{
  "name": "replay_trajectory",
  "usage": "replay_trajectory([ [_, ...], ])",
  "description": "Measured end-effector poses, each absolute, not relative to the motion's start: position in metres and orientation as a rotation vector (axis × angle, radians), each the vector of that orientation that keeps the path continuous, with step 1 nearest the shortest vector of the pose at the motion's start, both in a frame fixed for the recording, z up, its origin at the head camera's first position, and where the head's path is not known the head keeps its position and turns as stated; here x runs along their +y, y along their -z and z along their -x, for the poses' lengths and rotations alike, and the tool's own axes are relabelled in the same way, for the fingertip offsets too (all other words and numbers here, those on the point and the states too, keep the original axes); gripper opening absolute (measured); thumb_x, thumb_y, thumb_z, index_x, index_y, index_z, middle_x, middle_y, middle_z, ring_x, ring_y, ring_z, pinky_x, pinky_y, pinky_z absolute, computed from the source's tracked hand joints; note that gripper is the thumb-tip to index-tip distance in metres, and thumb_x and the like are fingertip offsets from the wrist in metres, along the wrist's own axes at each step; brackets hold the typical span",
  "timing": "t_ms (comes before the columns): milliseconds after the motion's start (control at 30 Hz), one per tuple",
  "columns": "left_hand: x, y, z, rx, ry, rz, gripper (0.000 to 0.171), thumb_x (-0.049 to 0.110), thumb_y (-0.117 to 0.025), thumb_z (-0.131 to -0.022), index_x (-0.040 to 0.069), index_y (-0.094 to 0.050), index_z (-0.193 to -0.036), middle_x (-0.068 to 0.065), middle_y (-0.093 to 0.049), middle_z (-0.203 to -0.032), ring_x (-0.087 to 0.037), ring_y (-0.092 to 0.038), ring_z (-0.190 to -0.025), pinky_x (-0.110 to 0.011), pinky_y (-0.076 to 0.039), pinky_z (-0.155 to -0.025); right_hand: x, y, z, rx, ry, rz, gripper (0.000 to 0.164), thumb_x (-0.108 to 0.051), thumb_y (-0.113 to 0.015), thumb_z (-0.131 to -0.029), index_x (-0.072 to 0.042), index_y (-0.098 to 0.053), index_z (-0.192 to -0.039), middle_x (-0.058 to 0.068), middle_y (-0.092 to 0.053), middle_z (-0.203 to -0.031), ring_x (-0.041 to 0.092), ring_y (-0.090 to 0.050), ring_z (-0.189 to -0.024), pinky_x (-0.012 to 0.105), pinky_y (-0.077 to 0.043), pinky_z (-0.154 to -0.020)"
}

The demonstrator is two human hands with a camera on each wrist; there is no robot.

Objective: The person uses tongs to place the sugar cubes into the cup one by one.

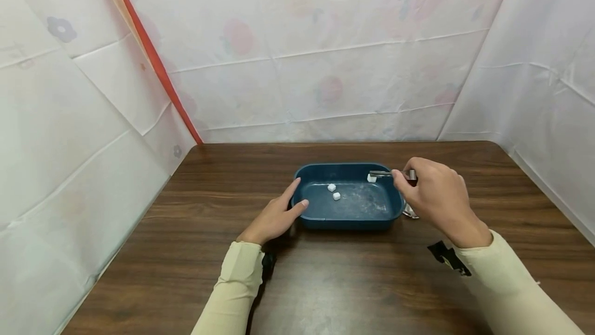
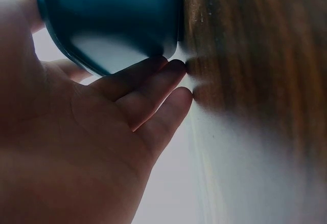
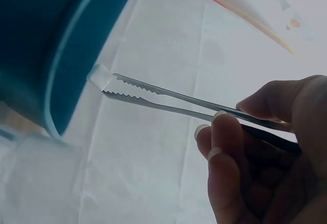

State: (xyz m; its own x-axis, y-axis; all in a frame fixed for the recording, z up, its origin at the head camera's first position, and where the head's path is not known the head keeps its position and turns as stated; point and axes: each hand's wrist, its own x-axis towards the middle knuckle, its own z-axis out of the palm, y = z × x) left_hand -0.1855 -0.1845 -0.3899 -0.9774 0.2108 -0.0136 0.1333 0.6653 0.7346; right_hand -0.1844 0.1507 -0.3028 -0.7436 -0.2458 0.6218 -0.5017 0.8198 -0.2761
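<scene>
A blue rectangular basin [image 1: 350, 224] stands on the table, with two small white cubes [image 1: 337, 196] on its floor. At its left end my left hand [image 1: 276, 216] rests, thumb and forefinger at the rim. In the left wrist view the other fingers [image 2: 153, 91] lie almost straight against the basin's outer wall. My right hand [image 1: 437, 195] pinches small metal tongs [image 3: 179, 107] between thumb and fingers. Between their toothed tips sits another white cube [image 3: 99, 76], above the right part of the basin. The fingers' far side is hidden in the head view.
Just right of the basin is a clear, shiny object [image 1: 410, 211], partly covered by my right hand; the right wrist view shows a blurred translucent container [image 3: 41, 178]. Dark wood-grain table [image 1: 209, 221] surrounds the basin. Pale patterned sheets [image 1: 325, 66] hang behind and at both sides.
</scene>
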Motion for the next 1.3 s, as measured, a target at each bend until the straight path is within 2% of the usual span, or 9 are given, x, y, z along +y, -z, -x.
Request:
replay_trajectory([
  [400, -0.186, 0.391, 0.188, 2.773, -1.210, -0.300, 0.072, 0.058, -0.048, -0.101, 0.034, -0.018, -0.162, 0.002, -0.027, -0.162, -0.024, -0.032, -0.145, -0.053, -0.030, -0.114, 0.165, 0.291, 0.180, -2.386, -0.555, -0.476, 0.024, -0.023, -0.073, -0.088, -0.015, -0.061, -0.069, -0.005, -0.057, -0.060, 0.014, -0.047, -0.051, 0.036, -0.034, -0.042],
  [1000, -0.187, 0.390, 0.185, 2.771, -1.232, -0.292, 0.072, 0.054, -0.051, -0.102, 0.031, -0.019, -0.162, -0.003, -0.028, -0.162, -0.028, -0.032, -0.145, -0.055, -0.030, -0.113, 0.181, 0.274, 0.173, -2.381, -0.520, -0.416, 0.023, -0.020, -0.070, -0.088, -0.011, -0.061, -0.069, 0.001, -0.057, -0.061, 0.020, -0.049, -0.052, 0.035, -0.033, -0.043],
  [1300, -0.186, 0.389, 0.186, 2.770, -1.217, -0.286, 0.072, 0.055, -0.050, -0.102, 0.032, -0.018, -0.162, 0.001, -0.027, -0.162, -0.025, -0.032, -0.145, -0.052, -0.031, -0.114, 0.190, 0.269, 0.172, -2.444, -0.485, -0.374, 0.022, -0.020, -0.069, -0.088, -0.008, -0.063, -0.071, 0.005, -0.060, -0.062, 0.023, -0.050, -0.052, 0.036, -0.032, -0.041],
])
